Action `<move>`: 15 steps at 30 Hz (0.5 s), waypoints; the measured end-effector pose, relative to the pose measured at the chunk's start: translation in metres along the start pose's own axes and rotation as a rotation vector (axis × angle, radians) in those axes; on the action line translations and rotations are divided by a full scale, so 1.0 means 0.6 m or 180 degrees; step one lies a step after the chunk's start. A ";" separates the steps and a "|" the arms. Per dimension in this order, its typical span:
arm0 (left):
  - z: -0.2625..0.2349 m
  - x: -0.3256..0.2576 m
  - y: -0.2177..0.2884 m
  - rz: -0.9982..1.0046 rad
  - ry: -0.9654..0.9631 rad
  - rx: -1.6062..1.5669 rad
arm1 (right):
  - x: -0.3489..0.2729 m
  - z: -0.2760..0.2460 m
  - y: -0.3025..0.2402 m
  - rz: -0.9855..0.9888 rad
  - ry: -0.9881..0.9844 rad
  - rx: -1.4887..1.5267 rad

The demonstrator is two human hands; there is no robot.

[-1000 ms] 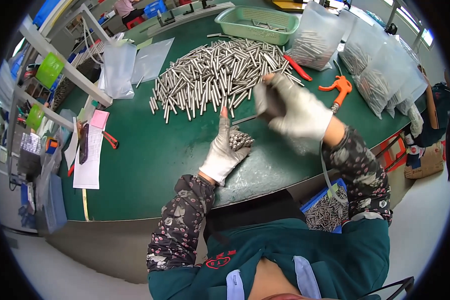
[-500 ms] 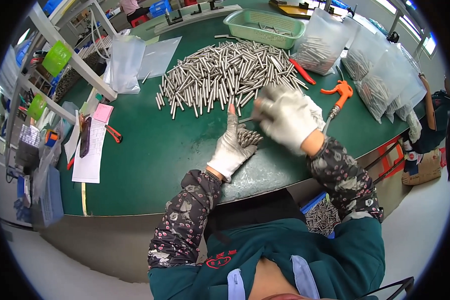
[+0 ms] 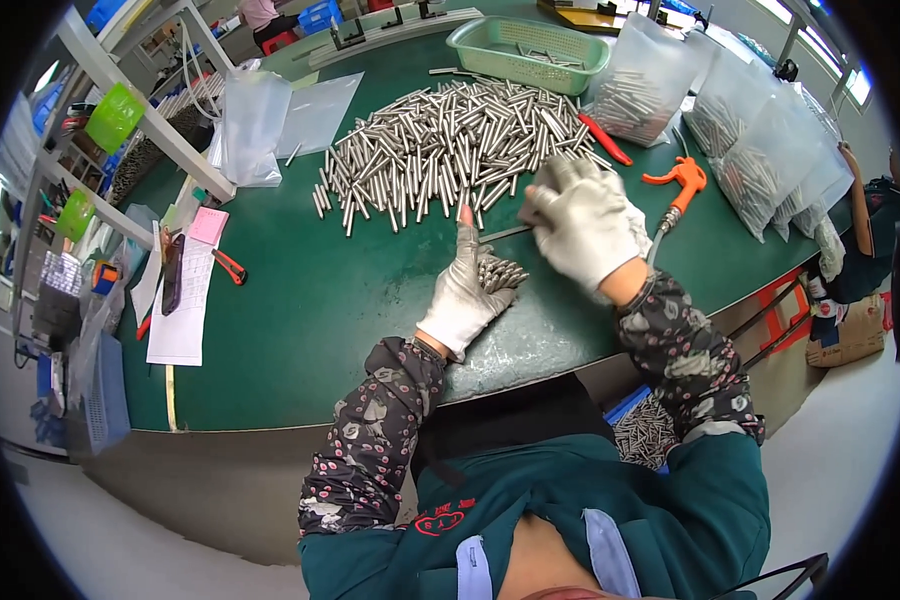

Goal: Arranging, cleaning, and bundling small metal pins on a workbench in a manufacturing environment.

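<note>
My left hand [image 3: 462,300], in a whitish work glove with bare thumb tip, is wrapped round a bundle of metal pins [image 3: 500,272] just above the table's near part. Their ends point right, toward my other hand. To the right, my gloved right hand [image 3: 580,220] has its fingers curled together; what lies inside them, if anything, is hidden. Beside its fingertips a thin grey metal strip [image 3: 505,234] lies on the green table. Beyond both hands spreads a large heap of loose metal pins [image 3: 460,140].
A green basket [image 3: 530,68] stands behind the heap. Clear bags of pins [image 3: 635,100], red-handled pliers [image 3: 606,140] and an orange air gun [image 3: 678,185] are at the right. Papers [image 3: 182,320], a phone [image 3: 173,285] and a red cutter [image 3: 230,267] lie left.
My right hand has shifted slightly right and its fingers have drawn in, uncovering more of the thin metal strip. My left hand keeps its hold on the metal pins almost unmoved.
</note>
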State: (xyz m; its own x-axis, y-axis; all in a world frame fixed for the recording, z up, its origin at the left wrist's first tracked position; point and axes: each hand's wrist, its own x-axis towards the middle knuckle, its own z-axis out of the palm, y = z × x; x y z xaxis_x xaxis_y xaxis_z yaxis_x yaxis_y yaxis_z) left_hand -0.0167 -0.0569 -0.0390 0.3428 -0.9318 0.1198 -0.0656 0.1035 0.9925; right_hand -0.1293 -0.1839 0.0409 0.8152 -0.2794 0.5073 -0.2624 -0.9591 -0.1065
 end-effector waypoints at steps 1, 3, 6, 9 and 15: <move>0.005 0.000 0.010 -0.0148 -0.0007 0.0472 | -0.002 0.000 0.019 0.0243 0.0242 -0.0261; -0.010 0.006 -0.020 0.0099 0.0125 0.0636 | -0.007 -0.009 -0.025 -0.0250 0.0055 0.0663; -0.003 0.006 -0.019 0.0237 0.0025 -0.0555 | -0.003 -0.011 -0.030 -0.0300 -0.0274 0.0554; 0.000 -0.005 0.002 -0.0524 -0.0043 0.0209 | -0.004 -0.024 -0.014 0.0397 -0.0050 0.0014; -0.010 -0.002 -0.008 0.0090 -0.0102 0.0296 | -0.001 -0.022 0.000 0.0658 0.0026 -0.0340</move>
State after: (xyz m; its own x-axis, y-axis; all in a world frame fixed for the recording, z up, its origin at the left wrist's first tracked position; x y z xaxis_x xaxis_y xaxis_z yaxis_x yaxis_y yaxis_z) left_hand -0.0113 -0.0544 -0.0439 0.3094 -0.9398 0.1453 -0.1619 0.0985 0.9819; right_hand -0.1368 -0.1833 0.0520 0.7344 -0.4685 0.4910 -0.4768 -0.8711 -0.1179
